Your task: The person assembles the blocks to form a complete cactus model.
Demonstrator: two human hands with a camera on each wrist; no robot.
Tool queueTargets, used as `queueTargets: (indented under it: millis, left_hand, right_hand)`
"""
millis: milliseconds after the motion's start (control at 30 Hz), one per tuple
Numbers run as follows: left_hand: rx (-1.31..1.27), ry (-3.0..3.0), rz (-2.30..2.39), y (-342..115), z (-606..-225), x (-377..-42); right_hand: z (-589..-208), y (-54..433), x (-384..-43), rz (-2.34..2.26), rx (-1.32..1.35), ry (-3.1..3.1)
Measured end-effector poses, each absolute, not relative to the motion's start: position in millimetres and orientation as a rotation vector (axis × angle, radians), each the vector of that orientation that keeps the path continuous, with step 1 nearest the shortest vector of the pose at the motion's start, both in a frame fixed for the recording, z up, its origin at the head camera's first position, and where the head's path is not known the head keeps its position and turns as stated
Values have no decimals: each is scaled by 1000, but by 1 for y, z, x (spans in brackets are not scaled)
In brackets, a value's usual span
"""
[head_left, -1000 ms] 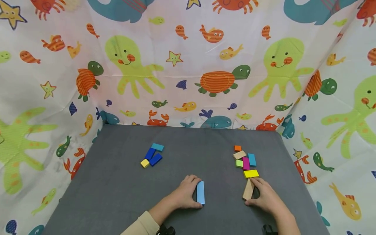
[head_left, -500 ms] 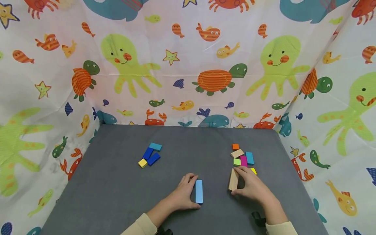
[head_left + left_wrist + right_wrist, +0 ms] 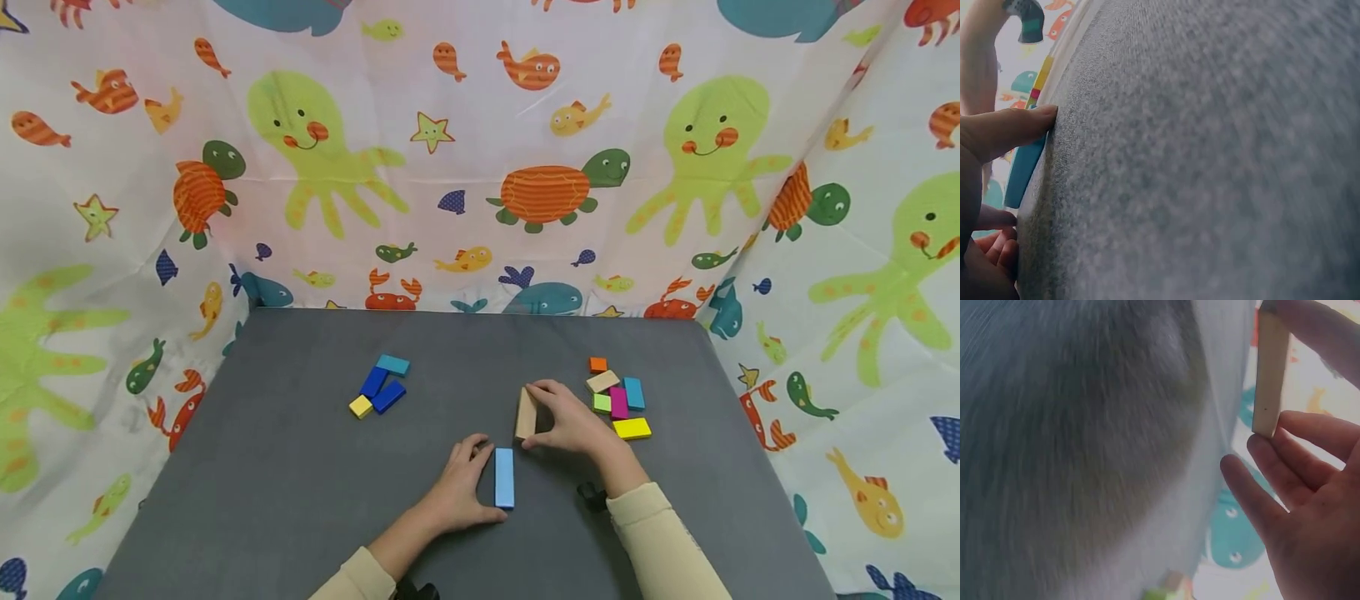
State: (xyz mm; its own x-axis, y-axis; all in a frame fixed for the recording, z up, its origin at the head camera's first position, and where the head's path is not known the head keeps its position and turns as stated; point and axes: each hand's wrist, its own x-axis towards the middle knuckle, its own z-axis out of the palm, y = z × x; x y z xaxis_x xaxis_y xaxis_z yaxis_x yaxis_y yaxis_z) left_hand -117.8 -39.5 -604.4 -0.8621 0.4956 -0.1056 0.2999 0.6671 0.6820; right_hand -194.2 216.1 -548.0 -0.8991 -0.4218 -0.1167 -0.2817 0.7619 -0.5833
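A light blue block (image 3: 504,478) lies lengthwise on the grey table. Close against its left side is my left hand (image 3: 453,492), with the thumb near the block's near end and the fingertips by its far end. Seen from the left wrist, the thumb (image 3: 1022,128) overlaps one end of this blue block (image 3: 1025,169), and a small gap shows at the other fingers. My right hand (image 3: 573,425) pinches a plain wooden block (image 3: 527,414) end to end, just beyond the blue one. In the right wrist view the wooden block (image 3: 1270,375) sits between thumb and fingertips.
At the right lies a cluster of orange, wooden, green, magenta, teal and yellow blocks (image 3: 618,404). Another group of teal, blue and yellow blocks (image 3: 381,388) lies at the left. A cloth printed with sea animals (image 3: 457,208) surrounds the table's back and sides.
My right hand has carried the wooden block leftward from the right cluster to near the blue block. My left hand has drawn slightly left from the blue block, which stays put.
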Motion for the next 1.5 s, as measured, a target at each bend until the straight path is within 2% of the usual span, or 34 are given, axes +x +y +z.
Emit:
queueTargets:
  millis: [300, 1000, 1267, 1500]
  left_hand:
    - [640, 2630, 1018, -40, -608, -118]
    - [677, 2644, 990, -37, -608, -117]
    - [704, 2633, 982, -36, -611, -112]
    - [741, 2591, 1243, -41, -613, -124]
  right_hand:
    - [-562, 191, -207, -867, -572, 2602]
    - [-579, 187, -205, -843, -660, 2635]
    - [-578, 185, -200, -873, -625, 2658]
    - [-567, 196, -196, -1064, -586, 2758]
